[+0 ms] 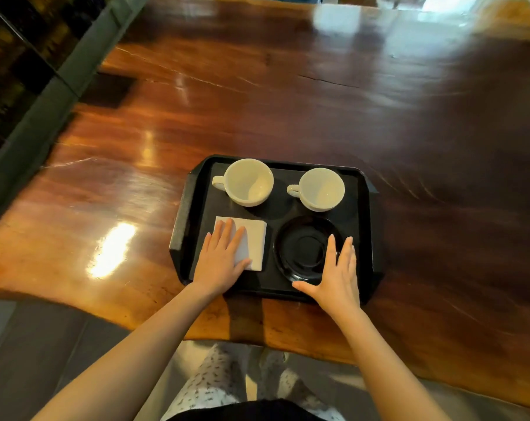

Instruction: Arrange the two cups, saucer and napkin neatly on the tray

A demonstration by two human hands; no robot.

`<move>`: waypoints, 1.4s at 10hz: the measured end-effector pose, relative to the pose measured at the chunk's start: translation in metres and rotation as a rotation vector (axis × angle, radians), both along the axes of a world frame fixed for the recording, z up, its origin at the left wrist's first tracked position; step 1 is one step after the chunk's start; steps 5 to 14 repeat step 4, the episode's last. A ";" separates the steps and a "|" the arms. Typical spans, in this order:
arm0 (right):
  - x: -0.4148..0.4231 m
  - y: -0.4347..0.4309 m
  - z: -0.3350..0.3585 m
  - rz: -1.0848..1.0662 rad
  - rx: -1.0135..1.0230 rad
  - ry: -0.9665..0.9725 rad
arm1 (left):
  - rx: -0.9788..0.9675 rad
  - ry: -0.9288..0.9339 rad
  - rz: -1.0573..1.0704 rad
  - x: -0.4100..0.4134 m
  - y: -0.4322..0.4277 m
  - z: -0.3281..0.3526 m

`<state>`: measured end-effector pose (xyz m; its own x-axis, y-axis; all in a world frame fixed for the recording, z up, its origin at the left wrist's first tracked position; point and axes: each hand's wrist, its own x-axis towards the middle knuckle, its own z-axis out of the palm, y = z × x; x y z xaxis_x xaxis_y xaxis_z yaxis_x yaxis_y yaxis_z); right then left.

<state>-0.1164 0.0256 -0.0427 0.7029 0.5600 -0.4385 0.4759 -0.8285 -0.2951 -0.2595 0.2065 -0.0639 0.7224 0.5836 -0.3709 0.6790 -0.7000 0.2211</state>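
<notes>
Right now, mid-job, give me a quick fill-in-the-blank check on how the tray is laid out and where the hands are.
1. The left hand lies flat on the ____.
2. Both white cups, the left cup and the right cup, have handles pointing to the ____.
3. The black saucer sits directly nearer the person than the ____ cup.
4. The right hand, fingers spread, holds ____.

Missing words: napkin; left; right; nothing

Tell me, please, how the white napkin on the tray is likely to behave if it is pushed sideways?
The napkin looks thin and folded flat, so it would probably slide easily on the smooth tray, and may bunch or unfold rather than move stiffly. The left hand lying flat on it suggests it is light and needs holding down.
</notes>
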 end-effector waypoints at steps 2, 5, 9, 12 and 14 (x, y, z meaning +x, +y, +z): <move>0.004 -0.003 0.009 -0.007 0.007 0.027 | -0.034 0.031 0.004 0.002 0.007 0.014; 0.034 0.020 0.059 0.172 -0.199 0.235 | -0.127 0.164 -0.114 0.015 0.039 0.044; 0.034 0.020 0.059 0.172 -0.199 0.235 | -0.127 0.164 -0.114 0.015 0.039 0.044; 0.034 0.020 0.059 0.172 -0.199 0.235 | -0.127 0.164 -0.114 0.015 0.039 0.044; 0.034 0.020 0.059 0.172 -0.199 0.235 | -0.127 0.164 -0.114 0.015 0.039 0.044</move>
